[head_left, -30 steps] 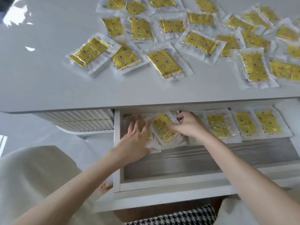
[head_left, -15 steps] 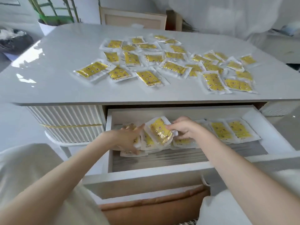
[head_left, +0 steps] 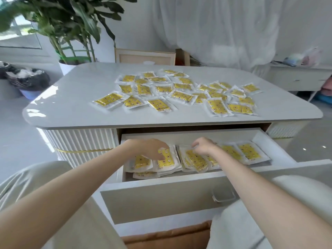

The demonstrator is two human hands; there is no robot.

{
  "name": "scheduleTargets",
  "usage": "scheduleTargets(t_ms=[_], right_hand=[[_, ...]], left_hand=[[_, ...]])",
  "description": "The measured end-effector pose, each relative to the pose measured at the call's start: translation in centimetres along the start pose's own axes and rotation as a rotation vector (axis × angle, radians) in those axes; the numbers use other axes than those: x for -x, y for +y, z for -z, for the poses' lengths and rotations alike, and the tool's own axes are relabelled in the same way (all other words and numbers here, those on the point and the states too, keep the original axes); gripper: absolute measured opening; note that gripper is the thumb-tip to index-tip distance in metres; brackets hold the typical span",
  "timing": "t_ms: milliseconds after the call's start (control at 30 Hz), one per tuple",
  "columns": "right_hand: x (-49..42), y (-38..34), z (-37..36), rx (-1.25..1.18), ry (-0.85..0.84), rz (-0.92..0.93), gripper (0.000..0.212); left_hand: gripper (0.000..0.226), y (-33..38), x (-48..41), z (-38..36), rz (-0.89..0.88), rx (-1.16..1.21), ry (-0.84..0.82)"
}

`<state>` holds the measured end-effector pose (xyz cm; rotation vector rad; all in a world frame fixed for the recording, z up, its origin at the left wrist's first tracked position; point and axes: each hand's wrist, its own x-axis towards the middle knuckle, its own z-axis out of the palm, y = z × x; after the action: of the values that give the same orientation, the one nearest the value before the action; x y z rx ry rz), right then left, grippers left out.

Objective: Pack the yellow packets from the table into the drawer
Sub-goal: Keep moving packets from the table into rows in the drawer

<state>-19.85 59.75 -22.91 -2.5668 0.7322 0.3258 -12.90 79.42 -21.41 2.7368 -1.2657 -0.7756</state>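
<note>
Several yellow packets in clear wrappers lie scattered over the white table. Below its front edge the white drawer is pulled out, and a row of packets lies across its back. My left hand rests with bent fingers on the left stack of packets. My right hand pinches the top edge of a yellow packet lying just right of that stack. More packets lie flat at the drawer's right end.
A large potted plant and a bin with a black bag stand to the far left. A wooden frame leans behind the table. A low white cabinet is at the right.
My view has tilted up, so the whole table and room show. The packet my right hand held upright now lies lower on the row. My left hand has shifted right onto the stack.
</note>
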Motion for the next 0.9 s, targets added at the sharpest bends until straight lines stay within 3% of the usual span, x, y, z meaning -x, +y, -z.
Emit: scheduleTargets(t_ms=[200,367,500,733,900], right_hand=[[2.8,-3.5,4.0,-0.064,-0.094,0.175,0.030],[4.0,-5.1,6.8,-0.267,0.046,0.298,0.016],[3.2,-6.1,7.5,-0.269,0.163,0.366,0.021],[-0.5,-8.7,6.4,-0.210,0.125,0.487,0.038],[-4.2,-10.9,4.6,0.223,0.073,0.502,0.047]], left_hand=[[0.040,0.6,3.1,2.9,0.033,0.045,0.263],[0.026,0.2,4.7,6.0,0.080,0.049,0.483],[0.031,-0.4,4.8,7.9,0.112,-0.032,0.531],[0.041,-3.4,2.5,10.0,0.187,-0.105,0.504],[0.050,-6.9,0.0,10.2,0.314,-0.136,0.485]])
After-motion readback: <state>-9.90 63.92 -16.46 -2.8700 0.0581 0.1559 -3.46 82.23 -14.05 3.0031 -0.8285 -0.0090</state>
